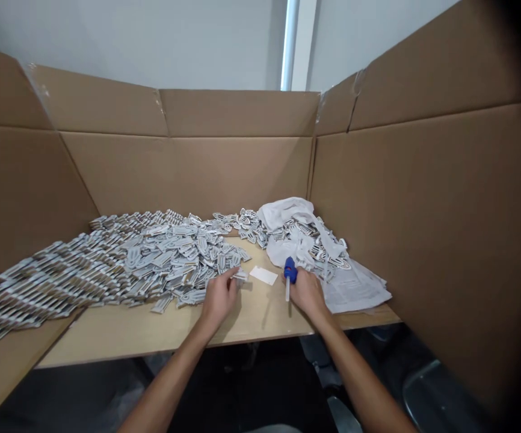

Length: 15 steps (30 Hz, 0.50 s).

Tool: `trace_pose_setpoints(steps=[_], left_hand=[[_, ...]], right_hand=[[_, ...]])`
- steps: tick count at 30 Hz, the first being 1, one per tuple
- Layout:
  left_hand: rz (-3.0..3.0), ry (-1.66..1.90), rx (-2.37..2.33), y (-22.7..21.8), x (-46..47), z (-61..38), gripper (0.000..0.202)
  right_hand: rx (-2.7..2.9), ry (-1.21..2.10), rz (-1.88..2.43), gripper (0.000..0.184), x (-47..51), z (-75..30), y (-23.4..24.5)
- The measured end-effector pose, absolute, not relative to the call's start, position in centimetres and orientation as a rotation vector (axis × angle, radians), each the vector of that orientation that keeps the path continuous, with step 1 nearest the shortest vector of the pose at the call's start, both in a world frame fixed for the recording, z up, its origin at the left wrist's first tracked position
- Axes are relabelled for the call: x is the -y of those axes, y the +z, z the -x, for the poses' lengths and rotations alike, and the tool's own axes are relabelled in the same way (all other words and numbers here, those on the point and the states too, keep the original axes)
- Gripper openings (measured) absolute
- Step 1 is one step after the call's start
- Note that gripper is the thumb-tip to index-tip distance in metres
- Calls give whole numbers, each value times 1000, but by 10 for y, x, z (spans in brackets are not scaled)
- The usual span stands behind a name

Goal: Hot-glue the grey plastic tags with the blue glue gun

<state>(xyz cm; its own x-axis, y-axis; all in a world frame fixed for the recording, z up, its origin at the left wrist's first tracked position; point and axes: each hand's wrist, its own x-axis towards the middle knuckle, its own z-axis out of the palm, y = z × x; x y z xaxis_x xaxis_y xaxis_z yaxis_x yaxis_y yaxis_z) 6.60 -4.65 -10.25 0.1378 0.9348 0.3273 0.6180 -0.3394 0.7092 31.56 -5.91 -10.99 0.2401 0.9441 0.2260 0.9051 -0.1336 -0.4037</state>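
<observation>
Two bare hands rest on a pale wood board [143, 337], one on each side of a small white card [263, 275]. The left hand [218, 299] is just left of the card. Its fingers are bent and low, right at a small gray clip [241, 276] on the edge of a big pile of flat clips [165, 258]. I cannot tell if they pinch that clip or only touch it. The right hand [308, 293] is just right of the card. It is closed around a blue tool [290, 270], and the tool's thin white stem [287, 290] points down at the board.

The clips look thin, light and stiff. They may slide or catch on each other, so one is likely best picked up by its edge with a finger and thumb. The tool looks light and is best held by its fat blue part.

The pile starts just left of the card and spreads far out to the left, with more clips behind the card. Behind and to the right of the card lie a soft white cloth [287, 219] and some printed papers [355, 287]. Farther from the card, tall cardboard walls [188, 168] stand around the board.
</observation>
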Motion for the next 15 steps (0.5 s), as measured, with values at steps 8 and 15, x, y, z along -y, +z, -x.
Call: trace_pose_setpoints(steps=[8, 15], left_hand=[[-1315, 1266, -1051, -131, 54, -72, 48], [-1287, 1251, -894, -138, 65, -70, 51]], right_hand=[[1598, 97, 2174, 27, 25, -300, -115], [1548, 177, 2092, 18, 23, -316, -124]])
